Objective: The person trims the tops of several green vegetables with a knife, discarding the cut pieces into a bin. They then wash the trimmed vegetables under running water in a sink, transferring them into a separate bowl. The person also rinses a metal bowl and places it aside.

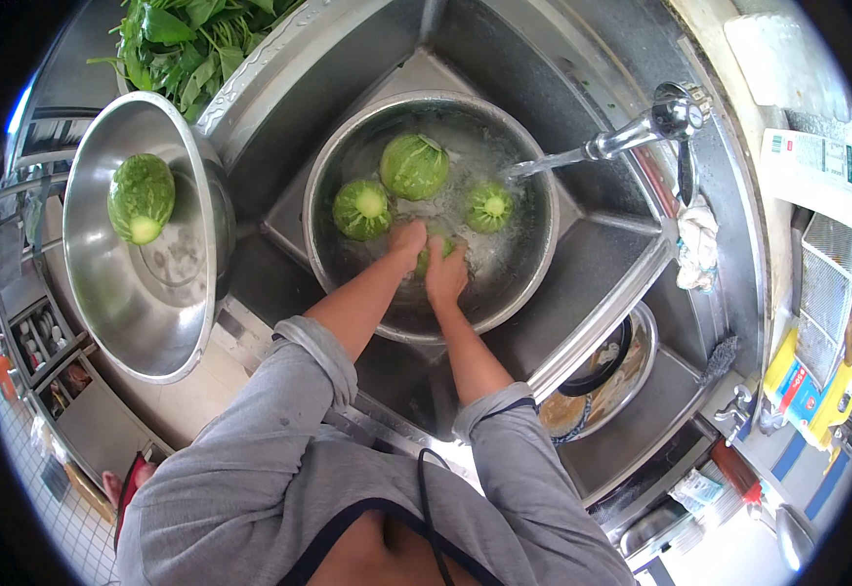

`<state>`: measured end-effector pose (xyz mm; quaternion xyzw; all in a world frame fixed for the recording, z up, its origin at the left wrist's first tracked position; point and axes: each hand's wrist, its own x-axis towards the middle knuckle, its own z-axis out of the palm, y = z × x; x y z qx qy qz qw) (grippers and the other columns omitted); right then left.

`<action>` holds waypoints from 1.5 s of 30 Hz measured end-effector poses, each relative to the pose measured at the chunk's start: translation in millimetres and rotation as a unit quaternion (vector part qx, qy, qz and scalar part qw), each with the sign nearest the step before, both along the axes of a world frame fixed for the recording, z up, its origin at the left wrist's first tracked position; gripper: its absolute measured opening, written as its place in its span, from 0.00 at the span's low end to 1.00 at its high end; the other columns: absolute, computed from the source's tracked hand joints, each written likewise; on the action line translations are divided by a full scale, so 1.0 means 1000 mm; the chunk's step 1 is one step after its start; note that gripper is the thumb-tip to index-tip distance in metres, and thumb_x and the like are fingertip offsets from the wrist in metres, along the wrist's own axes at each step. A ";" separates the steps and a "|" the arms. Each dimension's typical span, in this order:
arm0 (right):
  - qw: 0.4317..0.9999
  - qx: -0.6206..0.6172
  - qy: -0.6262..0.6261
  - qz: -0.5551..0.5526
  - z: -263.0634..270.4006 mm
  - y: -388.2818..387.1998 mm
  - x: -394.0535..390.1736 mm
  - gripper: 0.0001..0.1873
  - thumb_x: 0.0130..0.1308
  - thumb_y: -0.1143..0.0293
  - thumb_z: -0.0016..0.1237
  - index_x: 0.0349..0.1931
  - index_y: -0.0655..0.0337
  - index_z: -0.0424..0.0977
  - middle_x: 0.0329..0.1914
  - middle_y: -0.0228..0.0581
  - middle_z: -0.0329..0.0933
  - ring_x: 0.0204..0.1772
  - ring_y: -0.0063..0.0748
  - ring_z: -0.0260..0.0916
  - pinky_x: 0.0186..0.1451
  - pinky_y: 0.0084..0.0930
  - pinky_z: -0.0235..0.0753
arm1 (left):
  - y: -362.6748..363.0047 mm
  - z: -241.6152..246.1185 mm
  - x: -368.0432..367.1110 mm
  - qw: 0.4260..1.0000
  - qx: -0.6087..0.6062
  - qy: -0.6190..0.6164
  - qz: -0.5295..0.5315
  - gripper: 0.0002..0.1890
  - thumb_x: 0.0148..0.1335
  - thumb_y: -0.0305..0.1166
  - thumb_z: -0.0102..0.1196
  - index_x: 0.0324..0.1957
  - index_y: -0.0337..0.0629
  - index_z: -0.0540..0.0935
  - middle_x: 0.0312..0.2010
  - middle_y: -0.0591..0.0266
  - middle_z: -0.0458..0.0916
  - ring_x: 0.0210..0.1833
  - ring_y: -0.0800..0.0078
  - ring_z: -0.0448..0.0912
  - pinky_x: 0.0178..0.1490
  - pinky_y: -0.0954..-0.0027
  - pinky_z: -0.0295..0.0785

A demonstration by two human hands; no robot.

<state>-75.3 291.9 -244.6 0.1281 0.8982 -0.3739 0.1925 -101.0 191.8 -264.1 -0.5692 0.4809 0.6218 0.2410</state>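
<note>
My left hand [407, 240] and my right hand [446, 274] are both on one green squash [426, 258], low in a round steel basin [547, 271] of water. My fingers partly cover that squash. Around it in the basin float or rest three more striped green squashes: one at the back [415, 167], one at the left [362, 209] and one at the right [489, 207]. Water runs from a chrome faucet [616, 141] into the basin's right side. A further squash [141, 198] lies alone in a tilted steel bowl [177, 308] at the left.
Leafy greens [184, 47] lie beyond the bowl at the upper left. The basin stands inside a steel sink [579, 256]. In the neighbouring sink compartment is a bowl of used dishes [645, 351]. A crumpled white cloth [697, 242] hangs by the faucet.
</note>
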 end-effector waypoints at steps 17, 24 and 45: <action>0.970 0.079 0.018 0.227 0.068 0.046 -0.044 0.11 0.57 0.64 0.41 0.29 0.61 0.74 0.19 0.49 0.74 0.25 0.46 0.75 0.26 0.38 0.73 | -0.018 0.167 0.021 0.935 -0.022 0.316 -0.163 0.37 0.31 0.35 0.68 0.49 0.37 0.69 0.42 0.55 0.75 0.45 0.67 0.74 0.45 0.68 0.70; 0.941 0.130 0.154 0.271 0.060 0.052 -0.098 0.40 0.43 0.61 0.58 0.59 0.50 0.53 0.61 0.53 0.50 0.53 0.56 0.61 0.52 0.41 0.65 | -0.098 0.347 0.107 0.751 -0.359 0.457 -0.314 0.41 0.29 0.39 0.67 0.52 0.42 0.65 0.47 0.50 0.63 0.54 0.56 0.62 0.57 0.62 0.60; 0.790 -0.471 -0.362 -0.150 -0.014 0.048 -0.075 0.30 0.58 0.43 0.36 0.53 0.53 0.63 0.52 0.43 0.65 0.50 0.46 0.66 0.49 0.47 0.67 | -0.190 0.334 0.128 0.709 -0.608 0.196 -0.301 0.28 0.42 0.28 0.60 0.50 0.41 0.69 0.53 0.49 0.67 0.54 0.53 0.66 0.57 0.61 0.61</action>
